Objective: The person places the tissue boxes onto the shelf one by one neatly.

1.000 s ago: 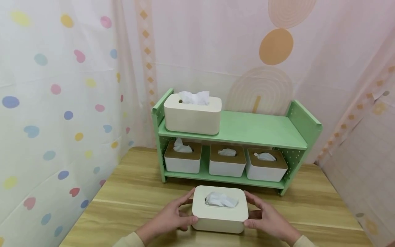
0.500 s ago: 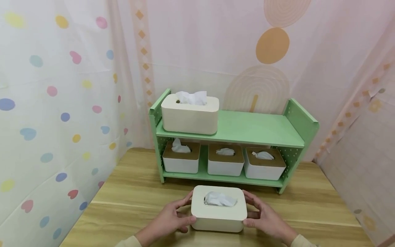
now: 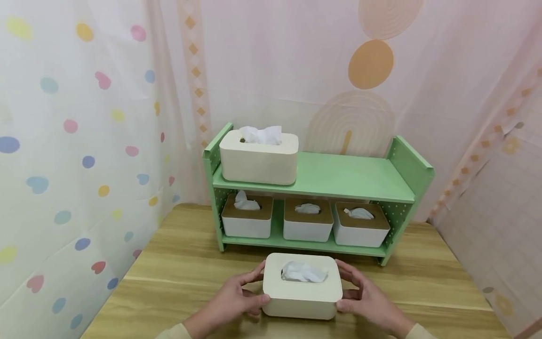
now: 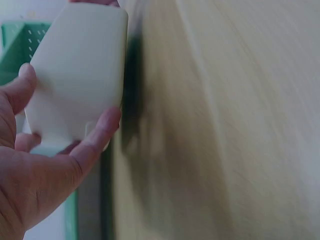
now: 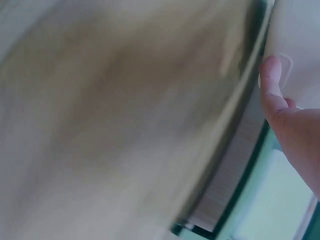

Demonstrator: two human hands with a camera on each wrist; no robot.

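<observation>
Both hands hold a cream tissue box [image 3: 302, 309] in front of the green shelf, with a white tissue [image 3: 304, 272] in the slot of its lid. On its left end, the left hand [image 3: 238, 297] grips with the thumb near the front corner and the fingers toward the back. The right hand [image 3: 369, 302] holds the opposite end the same way. Up close in the left wrist view, the left hand [image 4: 47, 175] has thumb and fingers spread around the box [image 4: 80, 65]. One digit of the right hand [image 5: 295, 130] lies along the box's edge in the right wrist view.
The green two-tier shelf [image 3: 351, 176] stands behind on the wood table [image 3: 169, 263]. A larger cream tissue box [image 3: 259, 165] sits at its upper left. Below are three white tissue boxes [image 3: 246, 227] with brown lids. Patterned curtains [image 3: 271, 61] surround the table.
The head view has drifted slightly, so the shelf appears farther left. Relative to the shelf, the held tissue box sits a little farther right and looks slightly larger. Both hands keep their grip.
</observation>
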